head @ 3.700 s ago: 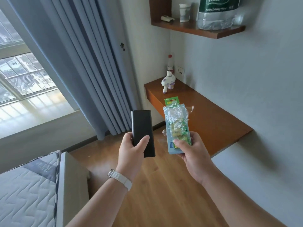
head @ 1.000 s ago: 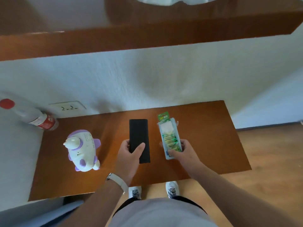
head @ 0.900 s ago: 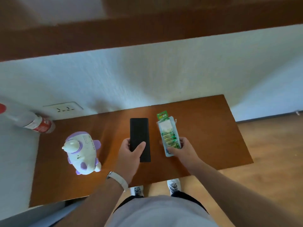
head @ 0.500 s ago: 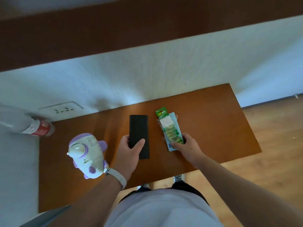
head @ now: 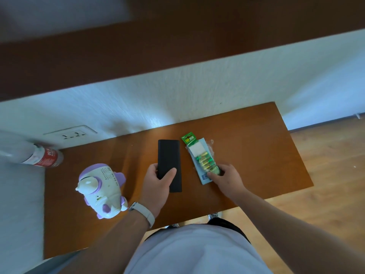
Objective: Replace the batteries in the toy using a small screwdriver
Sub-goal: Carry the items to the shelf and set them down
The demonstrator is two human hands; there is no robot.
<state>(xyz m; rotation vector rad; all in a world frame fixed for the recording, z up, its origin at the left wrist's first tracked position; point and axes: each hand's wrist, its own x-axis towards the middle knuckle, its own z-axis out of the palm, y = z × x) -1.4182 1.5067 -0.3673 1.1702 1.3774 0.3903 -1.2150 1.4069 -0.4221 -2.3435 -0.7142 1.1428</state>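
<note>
Hands both full: left hand [head: 158, 186] gripping black case [head: 169, 163], right hand [head: 227, 178] holding battery pack [head: 203, 161], mid-surface [head: 256, 151]. Toy [head: 100, 188] sits untouched toward left edge, bottle [head: 39, 157] at back-left corner. Step: laying out supplies. Next, likely: release both, turn toy over for its cover screw.

Dim daylight, glare patch on wall, blurred warped edges

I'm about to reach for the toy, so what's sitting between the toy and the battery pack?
In the head view, the black case, gripped by the left hand, lies between the toy and the battery pack.
</note>
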